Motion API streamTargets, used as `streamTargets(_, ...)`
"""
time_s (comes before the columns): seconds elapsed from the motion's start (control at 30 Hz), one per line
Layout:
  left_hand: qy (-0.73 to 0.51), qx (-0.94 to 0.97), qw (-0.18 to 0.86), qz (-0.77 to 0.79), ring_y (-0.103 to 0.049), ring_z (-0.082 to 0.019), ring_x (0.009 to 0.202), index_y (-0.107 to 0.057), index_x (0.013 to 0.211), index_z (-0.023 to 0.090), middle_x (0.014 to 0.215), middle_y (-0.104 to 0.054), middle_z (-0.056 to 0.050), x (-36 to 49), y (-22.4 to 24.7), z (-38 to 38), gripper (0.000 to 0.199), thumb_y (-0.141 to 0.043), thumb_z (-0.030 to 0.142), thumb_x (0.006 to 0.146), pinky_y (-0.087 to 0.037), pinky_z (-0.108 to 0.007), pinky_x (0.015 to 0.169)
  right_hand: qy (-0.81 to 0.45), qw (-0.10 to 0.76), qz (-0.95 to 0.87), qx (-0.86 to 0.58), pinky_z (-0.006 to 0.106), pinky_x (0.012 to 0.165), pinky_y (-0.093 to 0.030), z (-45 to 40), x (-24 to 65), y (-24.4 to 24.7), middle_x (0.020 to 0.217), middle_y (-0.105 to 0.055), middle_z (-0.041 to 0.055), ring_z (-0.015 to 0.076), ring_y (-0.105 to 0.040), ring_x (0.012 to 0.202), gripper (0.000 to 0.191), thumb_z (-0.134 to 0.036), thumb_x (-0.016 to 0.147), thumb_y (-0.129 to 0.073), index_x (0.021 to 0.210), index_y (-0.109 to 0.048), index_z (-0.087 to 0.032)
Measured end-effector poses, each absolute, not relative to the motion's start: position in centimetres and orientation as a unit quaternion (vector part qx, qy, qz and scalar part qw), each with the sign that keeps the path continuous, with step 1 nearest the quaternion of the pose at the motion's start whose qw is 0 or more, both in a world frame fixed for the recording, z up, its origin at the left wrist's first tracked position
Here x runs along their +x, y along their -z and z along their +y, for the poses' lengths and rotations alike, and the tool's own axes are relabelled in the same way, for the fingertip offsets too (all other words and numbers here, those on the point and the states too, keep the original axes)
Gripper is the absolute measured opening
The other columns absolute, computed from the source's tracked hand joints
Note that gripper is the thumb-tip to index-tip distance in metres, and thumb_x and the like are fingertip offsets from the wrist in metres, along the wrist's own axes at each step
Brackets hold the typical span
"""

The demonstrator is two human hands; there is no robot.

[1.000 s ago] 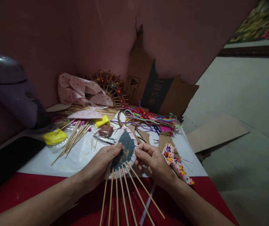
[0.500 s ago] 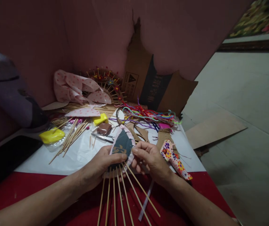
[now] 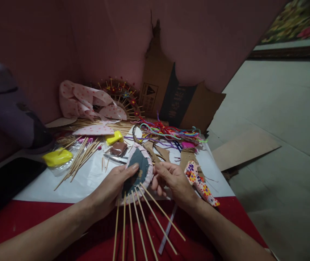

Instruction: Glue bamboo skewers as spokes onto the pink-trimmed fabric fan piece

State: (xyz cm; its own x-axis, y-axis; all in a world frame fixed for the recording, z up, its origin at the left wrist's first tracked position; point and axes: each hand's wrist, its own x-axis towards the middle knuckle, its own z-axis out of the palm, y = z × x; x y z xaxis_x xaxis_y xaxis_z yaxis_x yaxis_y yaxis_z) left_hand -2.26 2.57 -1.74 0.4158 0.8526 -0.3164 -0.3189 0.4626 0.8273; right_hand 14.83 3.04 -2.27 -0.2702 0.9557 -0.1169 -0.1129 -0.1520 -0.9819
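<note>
Before me is a dark blue-grey cardboard piece [image 3: 142, 164] with a pale pink cloth edge folded round its rim. Several thin wooden sticks [image 3: 138, 221] fan out from its lower side toward me. My left hand [image 3: 113, 188] grips the piece from the left, thumb flat on its face and the other fingers hidden behind. At the right rim is my right hand [image 3: 171, 181], thumb and forefinger pinched together beside the cloth edge; what lies between them is too small to tell. A clear glue stick [image 3: 168, 230] lies below it.
Yellow clay [image 3: 58, 157], loose sticks [image 3: 80, 159] and tweezers [image 3: 116, 158] lie left. Behind are pipe cleaners [image 3: 168, 131], spotted cloth [image 3: 81, 99] and torn cardboard [image 3: 155, 83]. A flowered piece [image 3: 201, 185] lies right, a black phone-like slab [image 3: 11, 185] far left.
My left thumb has shifted up and left on the dark face, uncovering more of it. The piece has turned slightly, and its sticks have swung a little. The whole view has shifted slightly.
</note>
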Motion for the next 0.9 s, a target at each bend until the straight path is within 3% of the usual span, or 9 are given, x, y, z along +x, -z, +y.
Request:
streamTargets(0.17, -0.402, 0.301, 0.756, 0.419, -0.055, -0.013, 0.038, -0.064, 0.065, 0.013, 0.05, -0.061, -0.002, -2.7, 1.1, 2.8, 0.018, -0.065, 0.03, 0.071, -0.049, -0.024, 0.039, -0.44, 0.575, -0.513, -0.461, 0.015, 0.032, -0.026, 4.8, 17.2, 0.7, 0.045, -0.05, -0.0056, 0.004, -0.037, 0.033, 0.028, -0.042, 0.076, -0.062, 0.07, -0.054, -0.016)
streamTargets(0.27, -0.441, 0.3, 0.736, 0.416, -0.054, -0.012, 0.037, -0.063, 0.064, 0.013, 0.049, -0.06, -0.001, -3.3, 0.8, 3.0, 0.017, -0.063, 0.027, 0.072, -0.05, -0.024, 0.039, -0.392, 0.581, -0.532, -0.474, 0.017, 0.033, -0.026, 5.8, 17.9, 0.0, 0.05, -0.051, -0.0049, 0.0052, -0.038, 0.036, 0.026, -0.04, 0.076, -0.063, 0.068, -0.051, -0.018)
streamTargets(0.4, -0.481, 0.304, 0.727, 0.385, -0.053, -0.012, 0.036, -0.063, 0.064, 0.014, 0.048, -0.06, -0.001, -4.1, 0.0, 2.8, 0.016, -0.062, 0.027, 0.073, -0.05, -0.025, 0.038, -0.381, 0.464, -0.637, -0.483, 0.018, 0.038, -0.033, 6.9, 16.3, -0.4, 0.054, -0.055, -0.0029, 0.0073, -0.044, 0.042, 0.018, -0.033, 0.078, -0.057, 0.069, -0.054, -0.017)
streamTargets(0.5, -0.416, 0.313, 0.783, 0.341, -0.051, -0.012, 0.034, -0.064, 0.064, 0.014, 0.046, -0.059, 0.0, -4.5, -0.8, 2.2, 0.018, -0.061, 0.029, 0.073, -0.046, -0.024, 0.035, -0.246, 0.372, -0.787, -0.427, 0.021, 0.046, -0.04, 8.3, 13.9, -0.3, 0.06, -0.059, -0.0013, 0.0096, -0.051, 0.05, 0.013, -0.022, 0.08, -0.05, 0.072, -0.058, -0.016)
streamTargets(0.57, -0.384, 0.325, 0.811, 0.297, -0.052, -0.01, 0.036, -0.066, 0.065, 0.011, 0.048, -0.061, -0.003, -4.7, -1.3, 2.0, 0.02, -0.061, 0.028, 0.073, -0.043, -0.02, 0.036, -0.153, 0.318, -0.862, -0.365, 0.021, 0.05, -0.042, 9.7, 11.7, -0.2, 0.064, -0.061, -0.0002, 0.0108, -0.054, 0.055, 0.016, -0.02, 0.08, -0.047, 0.074, -0.061, -0.015)
streamTargets(0.77, -0.431, 0.306, 0.815, 0.237, -0.054, -0.009, 0.046, -0.068, 0.063, 0.009, 0.054, -0.064, -0.004, -5.6, -1.5, 2.0, 0.019, -0.067, 0.027, 0.065, -0.04, -0.018, 0.046, -0.035, 0.19, -0.954, -0.228, 0.024, 0.062, -0.04, 13.0, 3.2, 0.2, 0.081, -0.064, -0.0009, 0.0097, -0.055, 0.071, 0.037, -0.022, 0.086, -0.032, 0.078, -0.067, -0.013)
streamTargets(0.9, -0.427, 0.311, 0.817, 0.233, -0.053, -0.009, 0.049, -0.069, 0.06, 0.01, 0.054, -0.063, -0.003, -6.2, -1.8, 1.8, 0.021, -0.061, 0.025, 0.072, -0.04, -0.018, 0.051, 0.057, 0.111, -0.98, -0.155, 0.031, 0.068, -0.041, 14.1, -1.1, 0.8, 0.085, -0.063, 0.0071, 0.016, -0.053, 0.079, 0.018, -0.012, 0.084, -0.047, 0.079, -0.063, -0.013)
